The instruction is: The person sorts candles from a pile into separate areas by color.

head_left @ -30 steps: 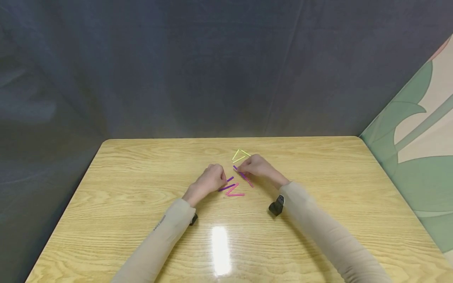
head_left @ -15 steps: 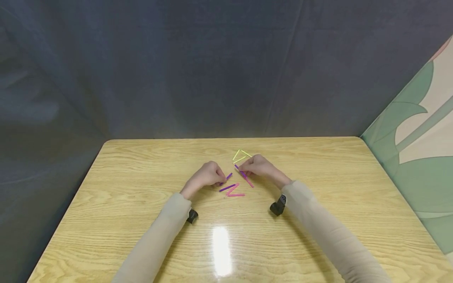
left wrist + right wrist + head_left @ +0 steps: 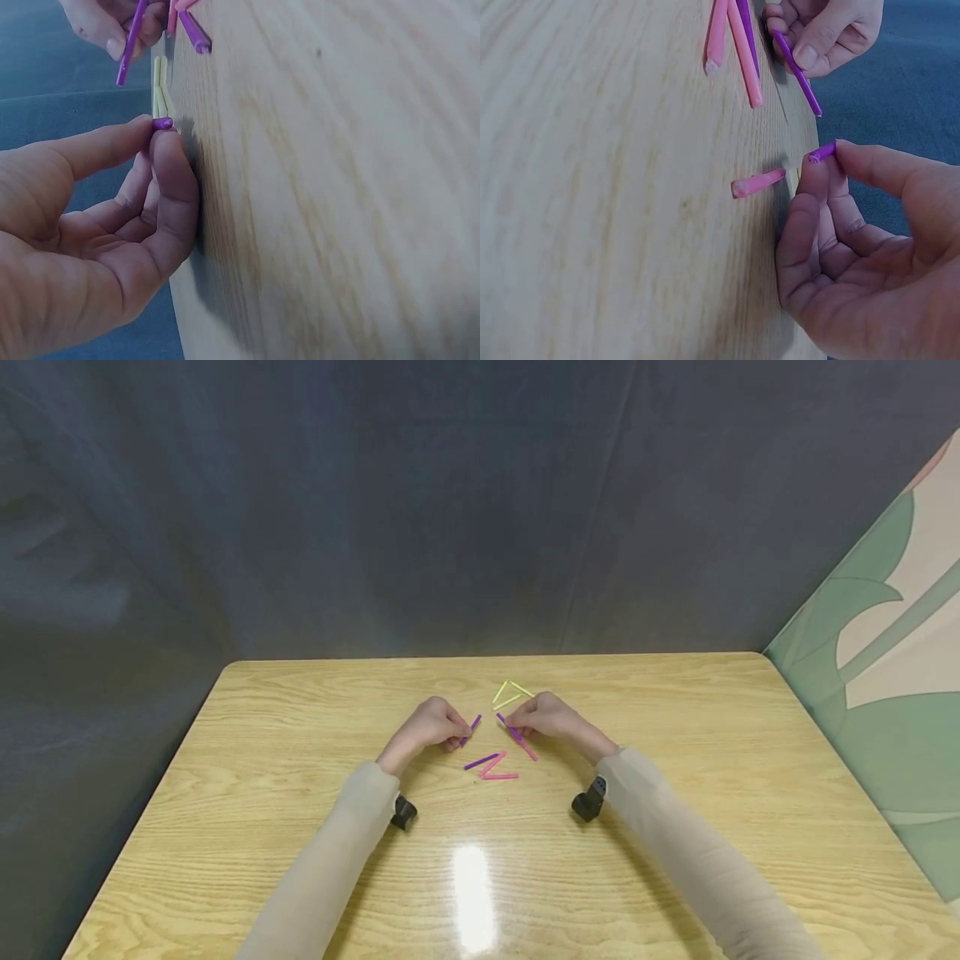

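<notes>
your left hand [image 3: 435, 723] has its grip clamped on the first purple stick [image 3: 803, 86], pinched between thumb and finger. your right hand [image 3: 550, 717] holds the second purple stick [image 3: 133, 37] in the same manner, so neither grip is apart. both held sticks lean toward each other at their far ends, but these ends do not touch.

on the table [image 3: 675, 760], the three yellow sticks [image 3: 500, 692] lie beyond your hands and form nearly a triangle; one corner, the right one, has a small gap. i would judge this part as almost done.

nearer to you, two pink sticks [image 3: 498, 777] meet in a sharp corner which opens to the right. the lone pink stick [image 3: 529, 751] lies apart from them, just beside your right hand, so the pink ones do not make a closed figure. the third purple stick [image 3: 481, 762] lies by the upper end of this pink corner; whether they touch, i cannot tell. the purple and pink parts seem to me unfinished.
</notes>
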`<state>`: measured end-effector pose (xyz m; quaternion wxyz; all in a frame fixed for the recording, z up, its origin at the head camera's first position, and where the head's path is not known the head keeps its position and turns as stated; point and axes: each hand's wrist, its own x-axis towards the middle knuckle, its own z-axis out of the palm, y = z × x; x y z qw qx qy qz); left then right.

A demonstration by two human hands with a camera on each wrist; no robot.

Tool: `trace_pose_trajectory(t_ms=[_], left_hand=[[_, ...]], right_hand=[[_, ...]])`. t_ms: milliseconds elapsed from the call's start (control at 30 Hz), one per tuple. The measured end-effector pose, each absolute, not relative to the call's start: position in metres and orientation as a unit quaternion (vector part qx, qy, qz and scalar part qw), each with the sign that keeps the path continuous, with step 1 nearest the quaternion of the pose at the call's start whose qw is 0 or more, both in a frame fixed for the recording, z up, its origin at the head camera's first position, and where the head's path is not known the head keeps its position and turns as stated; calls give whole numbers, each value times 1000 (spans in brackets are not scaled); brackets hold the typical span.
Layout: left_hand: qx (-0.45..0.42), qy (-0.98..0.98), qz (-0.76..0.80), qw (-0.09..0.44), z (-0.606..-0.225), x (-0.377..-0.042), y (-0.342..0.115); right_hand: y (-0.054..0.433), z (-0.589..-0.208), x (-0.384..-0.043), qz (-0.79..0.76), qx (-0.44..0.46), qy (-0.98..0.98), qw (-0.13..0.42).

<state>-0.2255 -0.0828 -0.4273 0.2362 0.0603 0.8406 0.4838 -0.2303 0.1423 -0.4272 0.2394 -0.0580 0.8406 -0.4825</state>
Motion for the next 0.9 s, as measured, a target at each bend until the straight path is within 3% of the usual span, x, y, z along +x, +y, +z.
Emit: trace_pose_trajectory(t_ms=[300, 900], left_hand=[[56, 870, 448, 198, -429, -230, -93], [37, 873, 443, 202, -428, -233, -105]], right_hand=[[142, -430, -231, -477, -57, 846, 233], [141, -429, -229, -484, -50, 843, 231]])
